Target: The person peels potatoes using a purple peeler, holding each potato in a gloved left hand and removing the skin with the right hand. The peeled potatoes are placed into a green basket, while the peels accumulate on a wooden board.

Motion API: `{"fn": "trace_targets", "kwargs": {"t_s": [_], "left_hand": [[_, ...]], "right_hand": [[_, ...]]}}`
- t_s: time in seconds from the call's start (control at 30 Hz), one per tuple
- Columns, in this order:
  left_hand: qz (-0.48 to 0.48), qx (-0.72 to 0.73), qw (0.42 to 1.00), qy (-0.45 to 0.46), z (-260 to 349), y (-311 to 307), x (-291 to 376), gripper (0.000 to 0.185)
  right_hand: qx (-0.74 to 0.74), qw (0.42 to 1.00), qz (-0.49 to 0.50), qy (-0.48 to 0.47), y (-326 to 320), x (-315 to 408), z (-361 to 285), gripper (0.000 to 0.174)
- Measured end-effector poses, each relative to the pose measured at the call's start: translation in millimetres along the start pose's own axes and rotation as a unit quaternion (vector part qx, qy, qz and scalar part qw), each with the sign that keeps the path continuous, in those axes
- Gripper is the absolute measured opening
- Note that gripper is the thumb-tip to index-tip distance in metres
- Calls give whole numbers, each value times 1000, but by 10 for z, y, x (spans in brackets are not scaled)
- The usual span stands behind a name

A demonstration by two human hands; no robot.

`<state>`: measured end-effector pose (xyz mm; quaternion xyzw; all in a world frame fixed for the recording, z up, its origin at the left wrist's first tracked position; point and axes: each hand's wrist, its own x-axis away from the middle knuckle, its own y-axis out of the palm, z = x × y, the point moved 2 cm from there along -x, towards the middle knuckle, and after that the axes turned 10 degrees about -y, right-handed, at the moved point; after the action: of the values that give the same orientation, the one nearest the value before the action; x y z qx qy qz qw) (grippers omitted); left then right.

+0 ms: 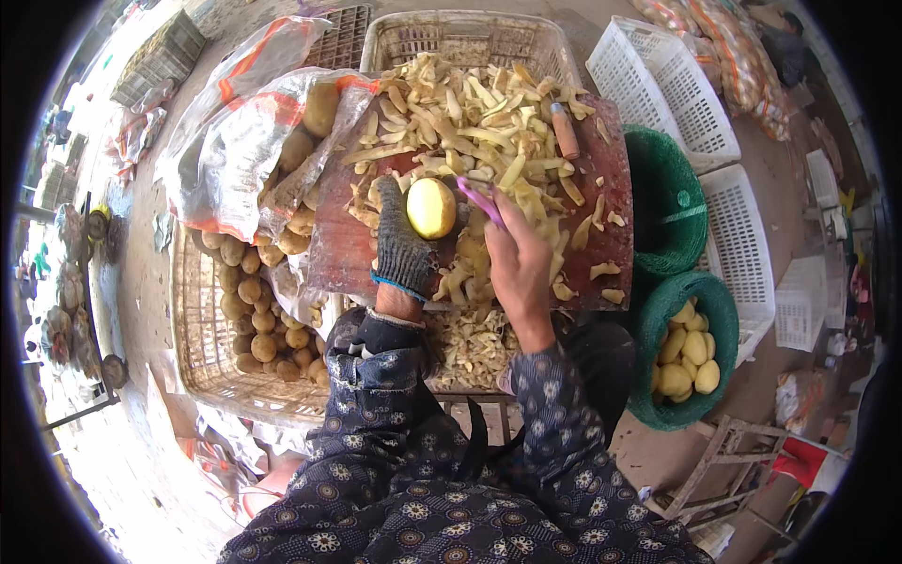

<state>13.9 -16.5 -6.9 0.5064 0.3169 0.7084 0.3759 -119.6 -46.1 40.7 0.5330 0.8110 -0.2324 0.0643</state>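
Note:
My left hand (403,243), in a grey knit work glove, grips a potato (430,209) over the red board (338,247). The potato's upper face is pale yellow and mostly peeled. My bare right hand (520,264) is closed around a purple peeler (482,201), a little to the right of the potato. Its blade end is too small to make out clearly. Long potato peelings (486,134) lie heaped on the board beyond and beneath both hands. Near the board's far right lies a short brown cylindrical handle-like object (565,131).
On the left, a plastic crate (197,317) holds unpeeled potatoes (263,322) beside an open sack (239,148). Green mesh-lined tubs (666,197) stand at right, the nearer with peeled potatoes (694,347). White crates (662,84) lie behind them; peelings (472,349) fill the space below the board.

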Motion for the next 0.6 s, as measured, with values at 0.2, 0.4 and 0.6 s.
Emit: {"fn": "trace_targets", "kwargs": {"t_s": [0.2, 0.4, 0.6], "left_hand": [[-35, 56, 998, 9, 13, -18, -38, 21], [58, 12, 998, 12, -17, -56, -12, 31], [-12, -226, 968, 110, 15, -277, -110, 36]], "right_hand": [[26, 996, -39, -82, 229, -80, 117, 34], [31, 995, 26, -89, 255, 636, -79, 39], [-65, 997, 35, 11, 42, 477, -98, 39]]}}
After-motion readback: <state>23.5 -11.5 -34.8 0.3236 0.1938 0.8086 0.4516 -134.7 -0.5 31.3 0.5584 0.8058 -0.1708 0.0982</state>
